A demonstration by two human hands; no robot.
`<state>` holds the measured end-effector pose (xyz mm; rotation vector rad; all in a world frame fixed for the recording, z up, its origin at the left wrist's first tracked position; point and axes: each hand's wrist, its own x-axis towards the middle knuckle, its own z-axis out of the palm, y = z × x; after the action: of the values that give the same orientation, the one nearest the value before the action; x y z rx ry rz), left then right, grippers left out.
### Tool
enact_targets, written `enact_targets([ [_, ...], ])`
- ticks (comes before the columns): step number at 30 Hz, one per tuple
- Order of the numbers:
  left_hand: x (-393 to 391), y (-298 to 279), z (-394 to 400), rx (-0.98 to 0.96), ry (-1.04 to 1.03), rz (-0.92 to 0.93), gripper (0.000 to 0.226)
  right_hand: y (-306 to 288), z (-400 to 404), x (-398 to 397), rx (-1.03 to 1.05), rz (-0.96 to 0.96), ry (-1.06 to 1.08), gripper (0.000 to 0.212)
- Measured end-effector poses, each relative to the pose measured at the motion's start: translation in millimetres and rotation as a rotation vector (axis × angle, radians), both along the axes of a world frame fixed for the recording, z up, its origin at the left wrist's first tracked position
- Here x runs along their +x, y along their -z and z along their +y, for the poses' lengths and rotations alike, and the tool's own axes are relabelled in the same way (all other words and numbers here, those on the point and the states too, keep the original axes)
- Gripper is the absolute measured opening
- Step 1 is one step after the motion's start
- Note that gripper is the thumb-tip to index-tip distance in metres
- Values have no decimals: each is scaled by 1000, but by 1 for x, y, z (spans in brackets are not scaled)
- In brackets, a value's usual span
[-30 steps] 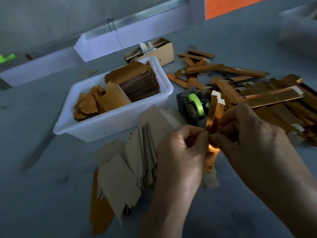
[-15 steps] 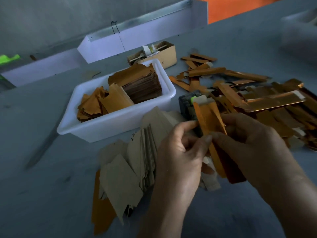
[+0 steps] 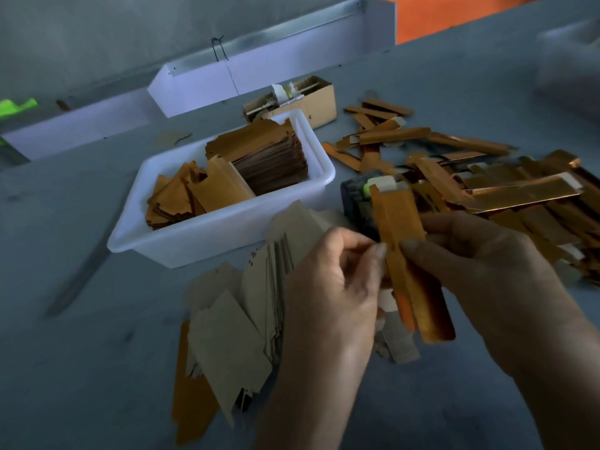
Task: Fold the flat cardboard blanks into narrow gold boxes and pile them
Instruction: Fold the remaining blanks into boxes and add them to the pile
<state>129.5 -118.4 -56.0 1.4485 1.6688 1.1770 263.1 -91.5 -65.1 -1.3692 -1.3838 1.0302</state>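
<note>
In hand: a half-formed gold box (image 3: 402, 251) was held upright over the tabletop (image 3: 97, 368), between the two hands; its white end tabs stood unfolded at the top.
Left grip: the left hand (image 3: 328, 287) had fingers and thumb curled in, pinching the box's left edge about halfway down.
Right grip: the right hand (image 3: 480, 264) was wrapped round the box's right side, thumb pressed on its front face.
Done: a loose pile of folded boxes (image 3: 487, 180) sprawled over the right of the tabletop, long narrow gold sleeves lying at all angles, so I judged a good many already finished.
Left to do: a fanned stack of flat blanks (image 3: 237, 323), brown side up, lay just beside the left hand, and the white tub (image 3: 207, 235) behind it held two more batches of blanks, one a thick, tight stack.
Judgement: the job looked under way but well short of finished; the tub seemed hardly started.
This piece: it looked to want its sides squared before joining the pile.
Also there: a dark tape dispenser (image 3: 360, 203) sat behind the held box.
</note>
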Motion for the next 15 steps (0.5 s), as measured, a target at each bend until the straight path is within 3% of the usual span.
enact_targets([
  [2, -4, 1, -1, 116, -188, 530, 29, -2, 6, 3, 114, -157, 96, 12],
  [4, -9, 0, -2, 20, -304, 799, 45, -6, 16, 10, 259, -306, 214, 9],
  [6, -15, 5, -2, -106, -285, 853, 51, -4, 34, 21, 319, -449, 331, 6],
  [10, -16, 7, -1, -124, -224, 932, 33, 5, 64, 34, 123, -748, 431, 31],
  [12, -19, 6, 0, -121, -220, 942, 23, 5, 59, 30, 113, -755, 474, 40],
  [15, -21, 3, 1, -116, -256, 959, 21, 4, 40, 17, 289, -704, 485, 35],
])
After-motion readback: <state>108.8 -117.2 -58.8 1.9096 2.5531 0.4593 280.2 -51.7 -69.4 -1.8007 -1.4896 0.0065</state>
